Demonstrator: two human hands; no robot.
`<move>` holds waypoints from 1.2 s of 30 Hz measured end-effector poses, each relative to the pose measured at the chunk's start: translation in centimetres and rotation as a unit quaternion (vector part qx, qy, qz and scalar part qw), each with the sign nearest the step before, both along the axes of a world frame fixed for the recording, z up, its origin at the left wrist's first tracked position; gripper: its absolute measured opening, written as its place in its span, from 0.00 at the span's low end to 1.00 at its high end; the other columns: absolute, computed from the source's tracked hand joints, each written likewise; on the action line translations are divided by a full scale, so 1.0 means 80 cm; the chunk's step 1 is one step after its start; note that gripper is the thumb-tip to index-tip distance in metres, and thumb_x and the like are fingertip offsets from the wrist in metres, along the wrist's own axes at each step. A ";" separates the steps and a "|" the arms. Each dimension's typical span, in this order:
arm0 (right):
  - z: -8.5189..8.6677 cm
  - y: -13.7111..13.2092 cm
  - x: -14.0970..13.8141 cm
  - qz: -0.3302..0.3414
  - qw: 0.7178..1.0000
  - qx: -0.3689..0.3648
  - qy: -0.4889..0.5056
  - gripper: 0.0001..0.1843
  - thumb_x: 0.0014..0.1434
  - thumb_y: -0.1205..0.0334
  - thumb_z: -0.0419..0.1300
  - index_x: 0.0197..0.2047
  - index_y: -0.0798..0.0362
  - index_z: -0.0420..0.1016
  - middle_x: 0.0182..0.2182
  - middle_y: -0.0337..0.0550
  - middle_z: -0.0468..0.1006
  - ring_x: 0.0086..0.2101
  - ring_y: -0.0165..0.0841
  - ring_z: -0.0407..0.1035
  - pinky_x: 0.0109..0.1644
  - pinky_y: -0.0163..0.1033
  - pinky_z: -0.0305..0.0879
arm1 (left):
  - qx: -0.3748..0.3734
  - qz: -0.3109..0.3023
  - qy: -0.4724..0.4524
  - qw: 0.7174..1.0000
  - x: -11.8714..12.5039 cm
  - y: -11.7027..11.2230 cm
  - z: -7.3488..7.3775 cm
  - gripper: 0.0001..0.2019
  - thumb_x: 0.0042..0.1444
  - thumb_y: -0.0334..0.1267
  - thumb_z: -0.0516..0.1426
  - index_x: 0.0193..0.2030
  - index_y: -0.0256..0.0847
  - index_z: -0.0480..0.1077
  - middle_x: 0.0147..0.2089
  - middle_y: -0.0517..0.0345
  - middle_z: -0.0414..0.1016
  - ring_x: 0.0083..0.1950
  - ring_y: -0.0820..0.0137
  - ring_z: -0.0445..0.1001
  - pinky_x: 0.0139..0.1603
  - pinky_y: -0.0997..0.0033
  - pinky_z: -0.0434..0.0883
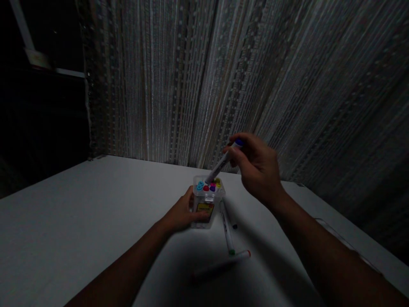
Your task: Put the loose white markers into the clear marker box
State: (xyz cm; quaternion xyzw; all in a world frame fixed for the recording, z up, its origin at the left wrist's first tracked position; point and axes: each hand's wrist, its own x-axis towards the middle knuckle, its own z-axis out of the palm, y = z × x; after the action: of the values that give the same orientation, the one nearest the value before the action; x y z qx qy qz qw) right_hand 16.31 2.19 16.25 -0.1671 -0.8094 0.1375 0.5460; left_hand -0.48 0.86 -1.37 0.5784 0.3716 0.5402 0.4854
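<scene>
A clear plastic marker box stands upright on the white table, with several coloured marker caps showing at its top. My left hand grips the box's left side. My right hand holds a white marker with a blue end, tilted, its lower tip at the box's open top. Two more markers lie on the table in front of the box: one with a green end and one with a red end.
A striped curtain hangs close behind the table. A small dark cap or bit lies right of the green marker. The table's right edge runs diagonally. The room is dim, dark at the left.
</scene>
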 end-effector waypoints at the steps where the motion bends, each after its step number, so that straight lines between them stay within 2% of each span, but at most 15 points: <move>1: -0.004 0.005 -0.006 0.002 1.000 -0.007 -0.022 0.08 0.59 0.63 0.55 0.42 0.54 0.70 0.30 0.40 0.72 0.28 0.30 0.67 0.32 0.36 0.65 | 0.002 -0.002 0.000 1.000 0.000 0.000 0.000 0.34 0.40 0.38 0.70 0.53 0.40 0.59 0.51 0.48 0.73 0.50 0.58 0.75 0.50 0.57 0.71; 5: -0.017 0.021 -0.028 0.000 0.990 -0.041 -0.136 0.09 0.59 0.69 0.51 0.38 0.56 0.73 0.26 0.39 0.72 0.27 0.29 0.65 0.31 0.34 0.61 | 0.011 0.005 0.012 1.000 -0.001 0.001 0.000 0.36 0.40 0.39 0.70 0.54 0.40 0.59 0.50 0.49 0.73 0.49 0.58 0.74 0.50 0.58 0.71; 9: -0.028 0.029 -0.041 -0.017 0.959 -0.066 -0.274 0.11 0.58 0.71 0.51 0.28 0.58 0.73 0.22 0.39 0.70 0.25 0.28 0.65 0.30 0.32 0.57 | 0.017 0.009 0.019 1.000 -0.002 0.001 -0.002 0.35 0.41 0.40 0.69 0.55 0.40 0.58 0.50 0.49 0.73 0.50 0.58 0.74 0.50 0.57 0.71; 12: -0.032 0.031 -0.044 -0.034 0.947 -0.080 -0.309 0.09 0.57 0.72 0.55 0.30 0.58 0.75 0.26 0.40 0.74 0.27 0.29 0.67 0.32 0.33 0.58 | 0.018 0.014 0.024 0.999 -0.002 0.001 0.000 0.35 0.41 0.40 0.69 0.54 0.40 0.59 0.49 0.49 0.73 0.49 0.57 0.74 0.50 0.56 0.71; 17: -0.030 0.028 -0.046 -0.111 0.928 -0.074 -0.349 0.02 0.53 0.68 0.63 0.33 0.57 0.76 0.28 0.41 0.76 0.30 0.31 0.69 0.33 0.33 0.58 | 0.018 0.004 0.013 1.000 -0.002 0.000 0.001 0.36 0.41 0.39 0.69 0.55 0.40 0.58 0.51 0.49 0.72 0.49 0.58 0.74 0.49 0.58 0.71; 19: -0.029 0.026 -0.048 -0.118 0.913 -0.056 -0.386 0.02 0.54 0.67 0.62 0.32 0.57 0.77 0.28 0.42 0.77 0.30 0.31 0.69 0.33 0.34 0.58 | 0.019 0.004 0.013 1.000 -0.002 0.001 0.000 0.36 0.41 0.39 0.69 0.55 0.40 0.58 0.51 0.48 0.72 0.50 0.58 0.74 0.49 0.58 0.71; 23: -0.031 0.025 -0.051 -0.113 0.897 -0.023 -0.428 0.08 0.58 0.68 0.58 0.29 0.59 0.77 0.27 0.45 0.76 0.30 0.31 0.69 0.35 0.34 0.58 | 0.019 0.002 0.023 1.000 -0.003 0.002 -0.003 0.35 0.41 0.39 0.69 0.54 0.39 0.57 0.51 0.46 0.72 0.50 0.57 0.74 0.51 0.57 0.70; 26: -0.034 0.023 -0.042 -0.095 0.910 -0.004 -0.403 0.09 0.58 0.69 0.56 0.29 0.60 0.76 0.28 0.46 0.75 0.31 0.31 0.67 0.36 0.35 0.58 | 0.017 0.002 0.023 1.000 -0.003 0.002 -0.002 0.35 0.42 0.40 0.69 0.54 0.39 0.57 0.51 0.46 0.72 0.50 0.56 0.74 0.50 0.56 0.70; 29: -0.043 0.015 -0.018 -0.061 0.962 0.016 -0.264 0.09 0.58 0.71 0.54 0.29 0.59 0.73 0.30 0.45 0.73 0.32 0.31 0.66 0.37 0.34 0.59 | 0.012 0.010 0.024 1.000 -0.002 0.001 -0.001 0.35 0.41 0.40 0.69 0.54 0.40 0.58 0.51 0.47 0.72 0.50 0.56 0.74 0.50 0.56 0.71; 31: -0.053 0.004 0.002 -0.044 0.985 0.010 -0.165 0.10 0.59 0.70 0.52 0.28 0.57 0.71 0.28 0.43 0.72 0.29 0.30 0.66 0.35 0.34 0.60 | 0.008 0.011 0.022 1.000 -0.001 0.000 0.000 0.35 0.41 0.40 0.69 0.55 0.41 0.58 0.52 0.48 0.72 0.51 0.57 0.73 0.50 0.57 0.71; 33: -0.067 -0.008 0.019 -0.037 0.990 -0.017 -0.132 0.11 0.59 0.67 0.53 0.26 0.56 0.70 0.24 0.41 0.71 0.26 0.29 0.65 0.32 0.33 0.59 | 0.007 0.009 0.018 1.000 -0.001 0.000 0.000 0.36 0.41 0.40 0.69 0.55 0.40 0.58 0.53 0.47 0.71 0.52 0.57 0.73 0.51 0.57 0.71; 36: -0.094 -0.025 0.032 0.014 0.986 -0.047 -0.159 0.12 0.59 0.67 0.52 0.25 0.55 0.70 0.21 0.39 0.70 0.23 0.28 0.63 0.28 0.32 0.57 | 0.012 0.011 0.021 1.000 -0.001 -0.001 0.000 0.35 0.41 0.40 0.70 0.55 0.39 0.59 0.53 0.46 0.71 0.52 0.56 0.73 0.52 0.56 0.70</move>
State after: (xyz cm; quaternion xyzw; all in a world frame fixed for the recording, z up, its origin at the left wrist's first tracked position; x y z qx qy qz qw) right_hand 18.85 0.18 8.69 -0.2009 -0.8809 0.1542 0.3998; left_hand -0.54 0.80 -1.40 0.5916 0.3817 0.5374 0.4641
